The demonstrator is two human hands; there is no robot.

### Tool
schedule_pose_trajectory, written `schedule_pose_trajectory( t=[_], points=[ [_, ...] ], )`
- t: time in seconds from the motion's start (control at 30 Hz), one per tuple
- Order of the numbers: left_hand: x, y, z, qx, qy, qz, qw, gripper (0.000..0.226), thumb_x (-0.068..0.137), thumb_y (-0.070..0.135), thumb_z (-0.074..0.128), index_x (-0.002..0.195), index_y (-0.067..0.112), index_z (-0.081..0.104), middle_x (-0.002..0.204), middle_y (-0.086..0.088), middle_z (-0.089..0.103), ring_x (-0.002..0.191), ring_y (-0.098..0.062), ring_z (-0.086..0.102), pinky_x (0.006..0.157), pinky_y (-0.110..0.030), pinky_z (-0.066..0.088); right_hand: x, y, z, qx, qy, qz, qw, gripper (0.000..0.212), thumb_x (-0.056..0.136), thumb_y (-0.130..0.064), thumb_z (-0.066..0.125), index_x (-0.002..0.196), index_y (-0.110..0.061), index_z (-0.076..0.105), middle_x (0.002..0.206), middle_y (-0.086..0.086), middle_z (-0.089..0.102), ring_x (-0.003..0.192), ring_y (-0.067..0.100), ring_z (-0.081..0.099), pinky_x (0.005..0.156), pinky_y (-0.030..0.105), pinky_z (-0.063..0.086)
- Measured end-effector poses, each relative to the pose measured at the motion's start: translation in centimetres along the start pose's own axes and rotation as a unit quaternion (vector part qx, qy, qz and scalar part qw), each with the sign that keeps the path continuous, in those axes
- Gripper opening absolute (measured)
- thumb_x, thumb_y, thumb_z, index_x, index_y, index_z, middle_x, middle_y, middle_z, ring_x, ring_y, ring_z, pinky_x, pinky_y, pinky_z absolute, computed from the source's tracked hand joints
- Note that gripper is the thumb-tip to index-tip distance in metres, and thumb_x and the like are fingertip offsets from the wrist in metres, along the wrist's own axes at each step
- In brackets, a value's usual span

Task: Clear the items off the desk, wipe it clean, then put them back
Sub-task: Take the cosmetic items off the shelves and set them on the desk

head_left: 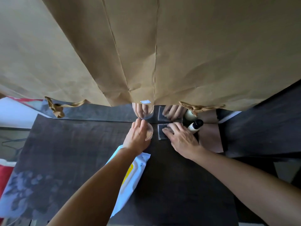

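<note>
At the far edge of the dark desk (81, 144), against a mirror, my left hand (138, 136) grips a round clear case with peach powder (149, 132). My right hand (179, 137) lies on a square dark compact (161, 132), fingers closed over its right side. A cream bottle with a black cap (195, 126) leans just right of that hand. A white wet-wipe pack with a yellow label (130, 181) rests on the desk under my left forearm. Both hands and the small items are doubled in the mirror.
Brown paper (146, 51) hangs over the upper part of the mirror and fills the top of the view. A brown card or mat (211, 139) lies under the bottle at the desk's right side. Red fabric (5, 175) shows left of the desk.
</note>
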State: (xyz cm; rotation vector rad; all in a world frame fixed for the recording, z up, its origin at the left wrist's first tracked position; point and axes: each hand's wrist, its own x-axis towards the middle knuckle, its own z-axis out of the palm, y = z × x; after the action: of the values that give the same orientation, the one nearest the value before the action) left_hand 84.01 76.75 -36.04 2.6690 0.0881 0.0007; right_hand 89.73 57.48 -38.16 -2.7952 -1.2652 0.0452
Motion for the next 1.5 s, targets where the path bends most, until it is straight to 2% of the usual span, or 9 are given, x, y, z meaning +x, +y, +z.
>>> schedule_pose_trajectory(
  t=[0.1,0.27,0.4,0.63,0.73,0.9,1.07,1.27,1.5],
  points=[
    [0.0,0.1,-0.1,-0.008,0.027,0.031,0.999,0.060,0.055,-0.001,0.078,0.096,0.017,0.039,0.085,-0.019,0.053,0.071,-0.040,0.055,0.064,-0.042,0.055,0.0,-0.2,0.3,-0.004,0.018,0.013,1.000,0.041,0.074,-0.008,0.064,0.114,-0.016,0.062,0.110,0.007,0.061,0.098,0.029,0.058,0.075,0.040,0.051],
    [-0.7,-0.3,0.4,0.050,-0.005,0.007,0.999,0.055,0.052,0.013,0.085,0.100,0.010,0.058,0.108,-0.018,0.054,0.091,-0.040,0.056,0.071,-0.045,0.055,-0.1,-0.7,0.2,0.022,0.013,0.043,0.999,0.039,0.074,-0.006,0.066,0.112,-0.017,0.065,0.111,0.005,0.062,0.099,0.028,0.059,0.070,0.039,0.053],
    [-1.4,0.1,-0.7,0.086,-0.029,-0.005,0.996,0.055,0.052,0.016,0.086,0.100,0.008,0.062,0.114,-0.021,0.057,0.098,-0.040,0.057,0.074,-0.043,0.054,-0.4,-1.2,-0.7,0.048,-0.015,0.056,0.997,0.044,0.071,0.001,0.063,0.112,-0.015,0.063,0.114,0.006,0.060,0.102,0.030,0.058,0.068,0.039,0.054],
    [-4.5,3.8,-4.6,0.100,0.051,0.047,0.993,0.018,0.068,0.006,0.065,0.086,0.005,0.063,0.081,-0.013,0.065,0.068,-0.037,0.061,0.054,-0.032,0.044,-6.0,-2.9,-4.1,0.041,0.042,0.081,0.995,0.030,0.065,-0.010,0.074,0.093,-0.014,0.065,0.101,0.003,0.063,0.088,0.023,0.062,0.054,0.031,0.052],
    [-7.0,6.6,-5.2,0.063,0.041,0.047,0.996,0.015,0.084,0.013,0.056,0.097,0.008,0.061,0.084,-0.011,0.067,0.072,-0.040,0.061,0.056,-0.031,0.034,-10.3,-3.8,-5.0,0.048,0.073,0.112,0.990,0.034,0.063,-0.012,0.078,0.094,-0.015,0.065,0.097,0.001,0.064,0.083,0.022,0.064,0.048,0.030,0.051],
    [-10.7,11.6,-5.0,0.043,0.017,0.113,0.992,0.013,0.086,0.019,0.053,0.094,0.010,0.058,0.083,-0.011,0.067,0.074,-0.039,0.062,0.055,-0.035,0.039,-17.7,-3.2,-7.0,0.038,0.078,0.188,0.978,0.029,0.067,-0.017,0.074,0.095,-0.017,0.066,0.098,-0.002,0.063,0.087,0.020,0.065,0.050,0.032,0.054],
    [-12.7,17.8,-4.4,0.032,-0.001,0.178,0.984,0.018,0.090,0.024,0.050,0.100,0.013,0.059,0.090,-0.009,0.069,0.086,-0.037,0.063,0.066,-0.039,0.045,-24.6,0.3,-10.1,0.023,0.113,0.274,0.955,0.028,0.071,-0.018,0.072,0.099,-0.018,0.067,0.099,-0.003,0.064,0.090,0.020,0.064,0.050,0.032,0.052],
    [-11.9,24.6,-1.3,-0.014,-0.049,0.221,0.974,0.019,0.090,0.025,0.049,0.102,0.013,0.059,0.096,-0.005,0.067,0.084,-0.033,0.063,0.069,-0.038,0.050,-30.6,7.1,-12.0,0.036,0.130,0.345,0.929,0.029,0.076,-0.017,0.067,0.104,-0.016,0.066,0.103,0.001,0.063,0.091,0.025,0.064,0.065,0.040,0.056],
    [-6.4,32.6,4.7,-0.018,-0.123,0.147,0.981,0.033,0.091,0.026,0.054,0.121,0.011,0.055,0.119,-0.010,0.049,0.108,-0.030,0.053,0.091,-0.041,0.047,-30.9,17.0,-13.2,0.054,0.103,0.349,0.930,0.035,0.078,-0.019,0.065,0.113,-0.018,0.061,0.101,0.005,0.060,0.088,0.028,0.063,0.066,0.037,0.053]
  ],
)
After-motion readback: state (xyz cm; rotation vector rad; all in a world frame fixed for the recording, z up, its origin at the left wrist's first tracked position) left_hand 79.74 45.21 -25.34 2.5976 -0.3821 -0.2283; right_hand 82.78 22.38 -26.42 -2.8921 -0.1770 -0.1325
